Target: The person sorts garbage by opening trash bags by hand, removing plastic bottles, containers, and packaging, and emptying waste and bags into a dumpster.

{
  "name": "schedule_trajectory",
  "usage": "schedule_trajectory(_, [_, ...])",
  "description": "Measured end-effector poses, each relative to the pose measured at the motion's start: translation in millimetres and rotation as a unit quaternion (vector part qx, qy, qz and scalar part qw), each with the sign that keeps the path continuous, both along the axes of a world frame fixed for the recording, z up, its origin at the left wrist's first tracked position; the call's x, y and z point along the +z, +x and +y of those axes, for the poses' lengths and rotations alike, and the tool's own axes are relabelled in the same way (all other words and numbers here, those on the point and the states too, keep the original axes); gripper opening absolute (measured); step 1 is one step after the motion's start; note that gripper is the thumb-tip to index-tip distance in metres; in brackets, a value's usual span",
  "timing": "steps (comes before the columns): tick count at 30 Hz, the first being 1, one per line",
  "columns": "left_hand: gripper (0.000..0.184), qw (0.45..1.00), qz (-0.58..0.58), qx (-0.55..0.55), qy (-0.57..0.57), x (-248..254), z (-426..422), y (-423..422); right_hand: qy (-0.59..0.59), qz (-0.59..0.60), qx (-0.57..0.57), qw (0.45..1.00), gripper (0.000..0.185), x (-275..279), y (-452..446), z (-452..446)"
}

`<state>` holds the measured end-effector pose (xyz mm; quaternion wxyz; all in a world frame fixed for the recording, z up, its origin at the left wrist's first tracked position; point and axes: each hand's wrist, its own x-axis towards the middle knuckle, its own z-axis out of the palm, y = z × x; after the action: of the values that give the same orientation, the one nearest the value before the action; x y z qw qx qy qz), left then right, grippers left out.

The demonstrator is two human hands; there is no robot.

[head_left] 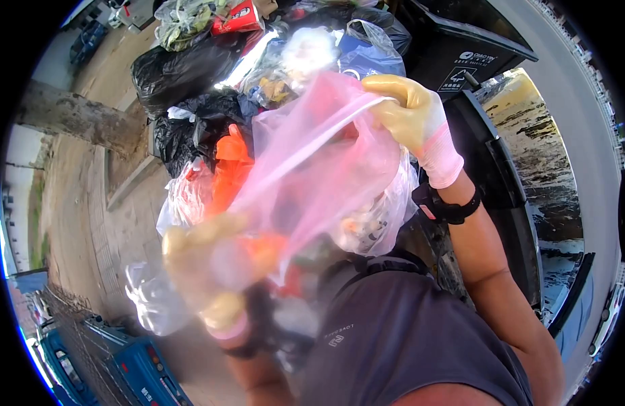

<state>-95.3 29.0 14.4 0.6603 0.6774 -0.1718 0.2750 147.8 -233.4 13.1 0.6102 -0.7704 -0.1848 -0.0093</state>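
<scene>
A dark shirt (420, 331) is closest, just below both hands. Brown ground (75, 210) spreads out past the left hand (207, 260), a big heap of bags (187, 71) sits beyond both hands, and a black bin (488, 74) stands past the right hand (404, 111). A thin pink bag (326, 172) slants between the hands, its long way running from right down to left. The right hand, curled tight, pinches its top edge; the left is near its low end, too blurry to tell its grip.
</scene>
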Motion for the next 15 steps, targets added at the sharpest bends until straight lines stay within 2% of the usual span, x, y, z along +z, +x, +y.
schedule_trajectory(2, [0.091,0.973,-0.026,0.003,-0.228,-15.6,7.3,-32.0,-0.003,0.009,0.012,1.000,0.026,2.0,-3.3,8.8])
schedule_trajectory(4, [0.085,0.932,-0.040,-0.014,-0.361,-23.0,17.8,-64.5,-0.015,-0.010,0.000,1.000,0.026,2.8,-6.4,22.6])
schedule_trajectory(5, [0.083,0.904,-0.049,-0.019,-0.424,-27.8,25.0,-80.1,0.010,0.031,0.009,0.999,0.027,8.1,-7.1,25.6])
schedule_trajectory(6, [0.077,0.900,-0.040,0.017,-0.433,-36.6,34.6,-94.0,0.010,0.011,0.006,1.000,0.027,4.5,-3.9,27.2])
schedule_trajectory(7, [0.075,0.884,-0.010,0.114,-0.453,-47.5,37.6,-106.5,0.012,-0.008,0.008,1.000,0.027,0.1,0.3,27.8])
schedule_trajectory(9, [0.075,0.832,0.133,0.290,-0.454,-68.6,36.2,-119.5,0.003,-0.032,0.032,0.999,0.030,0.3,4.2,25.4])
schedule_trajectory(11, [0.069,0.781,0.227,0.303,-0.497,-148.4,56.8,-155.0,0.030,-0.022,0.042,0.998,0.034,-8.1,13.0,25.9])
schedule_trajectory(12, [0.066,0.828,0.316,0.379,-0.267,-212.7,57.9,-184.5,0.004,-0.009,0.047,0.999,0.036,-5.7,14.8,25.8])
schedule_trajectory(13, [0.068,0.780,0.386,0.412,-0.271,-242.2,51.5,-199.5,-0.025,0.002,0.047,0.999,0.038,-4.4,15.6,24.2])
schedule_trajectory(15, [0.072,0.599,0.346,0.473,-0.545,-265.5,39.1,-207.0,-0.051,-0.001,0.041,0.998,0.039,-10.9,21.6,21.2])
